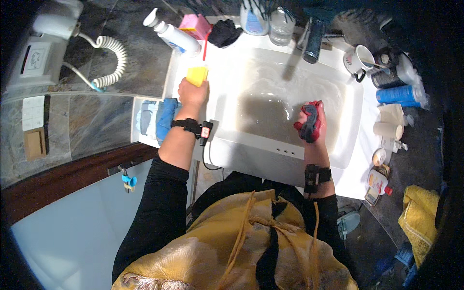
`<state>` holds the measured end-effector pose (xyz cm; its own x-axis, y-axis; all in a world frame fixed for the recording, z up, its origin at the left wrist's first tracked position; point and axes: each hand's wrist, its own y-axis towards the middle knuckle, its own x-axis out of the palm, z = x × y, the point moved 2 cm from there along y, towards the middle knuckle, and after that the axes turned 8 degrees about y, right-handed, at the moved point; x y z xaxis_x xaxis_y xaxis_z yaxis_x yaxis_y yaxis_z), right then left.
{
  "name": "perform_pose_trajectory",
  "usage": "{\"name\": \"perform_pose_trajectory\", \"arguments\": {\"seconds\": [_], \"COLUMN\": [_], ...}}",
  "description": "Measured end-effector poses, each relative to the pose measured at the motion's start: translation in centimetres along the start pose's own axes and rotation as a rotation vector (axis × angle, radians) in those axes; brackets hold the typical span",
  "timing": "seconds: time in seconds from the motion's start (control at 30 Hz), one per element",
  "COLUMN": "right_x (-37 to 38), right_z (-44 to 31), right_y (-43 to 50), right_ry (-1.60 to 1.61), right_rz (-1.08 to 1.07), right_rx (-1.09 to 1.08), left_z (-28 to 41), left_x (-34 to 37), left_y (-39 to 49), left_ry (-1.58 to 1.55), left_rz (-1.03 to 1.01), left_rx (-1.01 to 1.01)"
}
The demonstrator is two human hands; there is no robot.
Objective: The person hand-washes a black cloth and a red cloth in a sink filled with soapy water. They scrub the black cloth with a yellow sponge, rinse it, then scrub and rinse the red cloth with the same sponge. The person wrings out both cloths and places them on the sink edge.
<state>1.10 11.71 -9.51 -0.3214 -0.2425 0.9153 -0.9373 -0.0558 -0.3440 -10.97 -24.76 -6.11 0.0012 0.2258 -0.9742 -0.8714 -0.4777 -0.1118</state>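
Observation:
My left hand [193, 92] grips a yellow block, perhaps soap or a sponge [197, 75], over the left rim of a white sink [225, 108]. Cloudy water [264, 108] stands in the basin. Above its right part, my right hand [312, 121] holds a bunched dark grey and red cloth [309, 123]. Each wrist wears a black strap with a small device.
Behind the basin are a white bottle [179, 39], a pink box [195, 26], a black cloth [224, 33], a clear bottle [282, 27] and a faucet [314, 41]. A mug [357, 59] and several toiletries line the right. Folded cloths [166, 116] lie at left.

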Motion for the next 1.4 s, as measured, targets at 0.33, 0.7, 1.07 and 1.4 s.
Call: {"name": "perform_pose_trajectory", "arguments": {"seconds": [0.33,0.7,1.07,1.4], "right_x": [-3.2,-0.6,-0.3,-2.7], "right_z": [-1.6,-2.1,-2.0,-2.5], "right_y": [0.7,1.2,3.3,4.9], "right_ry": [-0.02,-0.325,-0.143,-0.074], "right_rz": [0.303,0.261,0.024,0.017], "right_rx": [-0.096,-0.071,0.109,0.04], "left_z": [-1.7,12.0,16.0,17.2], "left_x": [2.9,0.1,6.1,7.0], "left_y": [0.7,-15.8,-17.2,-16.0], "left_ry": [0.19,-0.475,-0.83,-1.223], "left_rz": [0.041,-0.57,-0.438,-0.827], "left_rx": [-0.097,0.93,0.677,0.183]}}
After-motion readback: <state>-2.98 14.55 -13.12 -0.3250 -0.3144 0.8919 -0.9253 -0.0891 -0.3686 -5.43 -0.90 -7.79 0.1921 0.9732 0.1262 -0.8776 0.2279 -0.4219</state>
